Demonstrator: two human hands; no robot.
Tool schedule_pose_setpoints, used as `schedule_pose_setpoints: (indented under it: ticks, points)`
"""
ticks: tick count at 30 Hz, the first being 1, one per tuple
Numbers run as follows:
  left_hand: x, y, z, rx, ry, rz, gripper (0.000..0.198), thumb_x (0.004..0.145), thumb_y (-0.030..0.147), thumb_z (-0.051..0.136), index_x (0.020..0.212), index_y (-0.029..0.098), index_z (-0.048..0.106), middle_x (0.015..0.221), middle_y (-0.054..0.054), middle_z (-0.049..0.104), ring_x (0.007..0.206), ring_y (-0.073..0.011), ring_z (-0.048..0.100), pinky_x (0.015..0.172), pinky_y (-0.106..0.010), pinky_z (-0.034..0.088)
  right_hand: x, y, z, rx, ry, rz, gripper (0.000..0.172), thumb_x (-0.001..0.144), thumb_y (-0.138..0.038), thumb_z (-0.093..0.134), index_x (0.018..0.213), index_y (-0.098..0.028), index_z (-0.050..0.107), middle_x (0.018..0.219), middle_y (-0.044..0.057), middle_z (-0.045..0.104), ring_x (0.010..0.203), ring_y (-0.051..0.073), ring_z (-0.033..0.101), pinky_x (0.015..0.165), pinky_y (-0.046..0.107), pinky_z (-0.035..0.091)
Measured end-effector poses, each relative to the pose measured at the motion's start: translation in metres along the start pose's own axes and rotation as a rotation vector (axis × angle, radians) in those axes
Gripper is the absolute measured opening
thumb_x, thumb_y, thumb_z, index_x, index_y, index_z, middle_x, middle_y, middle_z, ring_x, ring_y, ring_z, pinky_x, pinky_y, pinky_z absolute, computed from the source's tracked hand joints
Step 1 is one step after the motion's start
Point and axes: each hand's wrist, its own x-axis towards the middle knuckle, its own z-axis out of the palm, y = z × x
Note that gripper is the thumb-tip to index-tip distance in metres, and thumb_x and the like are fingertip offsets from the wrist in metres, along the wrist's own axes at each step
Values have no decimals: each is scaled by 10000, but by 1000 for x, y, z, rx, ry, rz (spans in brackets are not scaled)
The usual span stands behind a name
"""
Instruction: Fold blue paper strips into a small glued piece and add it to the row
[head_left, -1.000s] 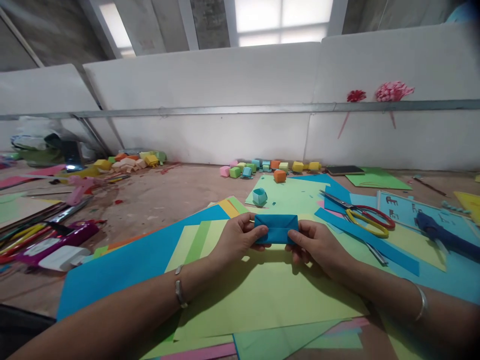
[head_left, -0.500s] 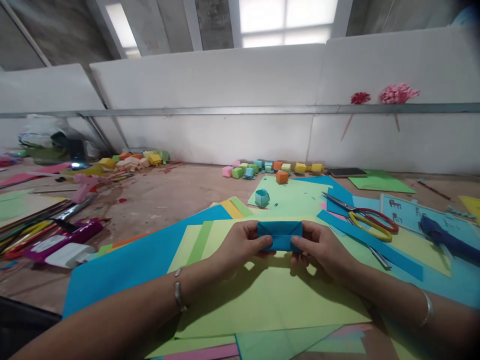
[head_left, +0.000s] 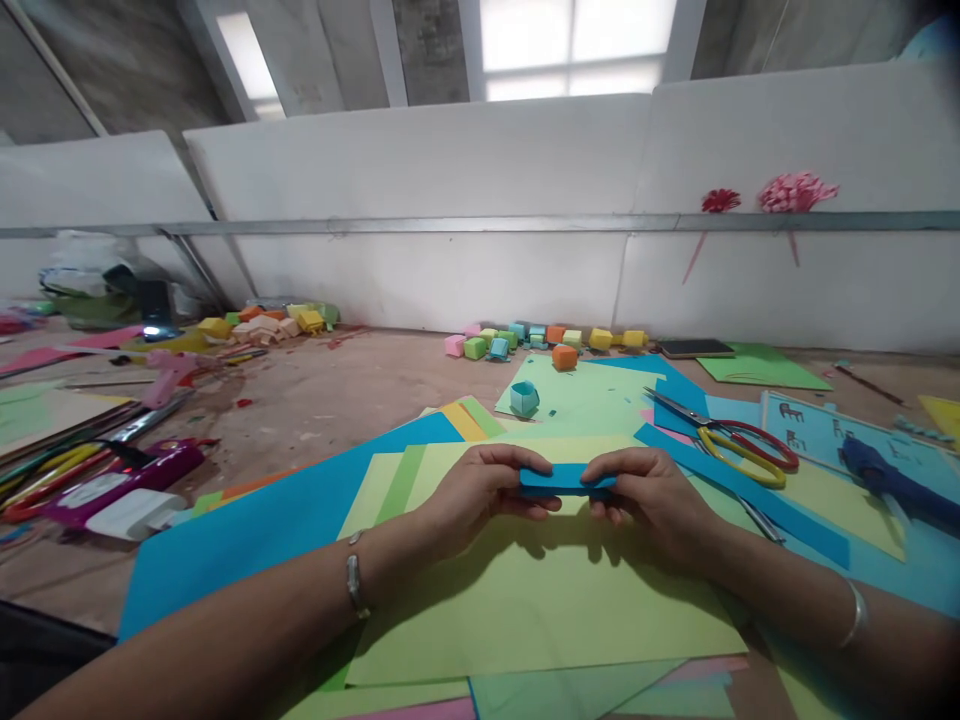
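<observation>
A small piece of folded blue paper [head_left: 568, 481] is held level between my hands, a little above the light green sheets [head_left: 547, 610]. My left hand [head_left: 491, 490] pinches its left end, thumb and fingers closed on it. At the right end, my right hand [head_left: 649, 495] grips it the same way. It shows as a narrow strip, seen mostly along its edge. Beyond my hands, a small light-blue paper cup shape [head_left: 524, 399] sits on a pale green sheet [head_left: 592, 390].
Scissors [head_left: 739, 440] with red and yellow handles lie at the right, by a long blue paper strip [head_left: 750, 495] and a dark blue glue gun [head_left: 892, 480]. Small paper cubes [head_left: 564, 357] line the wall. A pink glue gun [head_left: 166, 375] and white charger [head_left: 139, 512] are at the left.
The folded blue paper has been tilted so that its broad creased face no longer shows, only a narrow side. My thumbs have shifted up to its upper edge.
</observation>
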Motion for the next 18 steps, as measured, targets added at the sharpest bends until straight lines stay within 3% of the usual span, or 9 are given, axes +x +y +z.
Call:
schedule_pose_setpoints:
  ticks: [2, 5, 8, 10, 12, 14, 18]
  points:
    - [0, -1, -1, -7, -18, -2, 274, 667, 262, 716, 870, 79, 699, 758, -143, 744, 751, -276, 742, 655, -320, 591, 1, 1, -1, -91, -15, -80, 156, 638, -213, 626, 720, -184, 756, 558, 15, 670, 484, 119, 565, 491, 249, 468]
    - [0, -4, -2, 101, 55, 52, 349, 702, 300, 759, 982, 105, 684, 798, -110, 748, 736, -240, 737, 650, -312, 592, 3, 4, -5, -248, -49, -179, 225, 663, -184, 563, 756, -211, 766, 659, 15, 697, 557, 143, 603, 560, 284, 514]
    - [1, -7, -1, 257, 105, 143, 458, 698, 270, 776, 1118, 139, 651, 814, -71, 744, 704, -208, 726, 651, -313, 592, 1, 3, -10, -407, -39, -319, 283, 696, -175, 497, 754, -236, 767, 909, 45, 743, 843, 214, 674, 773, 354, 546]
    - [1, -7, 0, 393, 133, 225, 471, 726, 259, 739, 1172, 151, 632, 842, -71, 743, 701, -206, 722, 652, -325, 590, -1, 2, -12, -484, 15, -412, 294, 723, -181, 481, 803, -239, 758, 1078, 54, 726, 1020, 248, 646, 882, 388, 516]
    - [-1, -6, 0, 570, 165, 361, 442, 756, 230, 696, 1189, 170, 632, 880, -76, 750, 727, -203, 717, 686, -329, 585, -1, 1, -11, -589, 63, -466, 269, 764, -212, 513, 912, -236, 736, 1089, 73, 719, 997, 254, 642, 851, 399, 513]
    - [-6, -5, 1, 720, 179, 515, 409, 781, 200, 665, 1188, 190, 636, 913, -76, 758, 785, -200, 713, 748, -323, 571, 0, 2, -9, -738, 49, -509, 213, 787, -246, 571, 939, -230, 720, 973, 81, 730, 893, 244, 640, 771, 381, 503]
    - [-14, -3, 8, 757, 191, 659, 440, 785, 202, 675, 1219, 197, 605, 908, -73, 755, 839, -205, 700, 747, -299, 546, 2, 8, -1, -846, -54, -526, 122, 821, -233, 584, 845, -211, 702, 825, 62, 715, 774, 204, 608, 685, 326, 453]
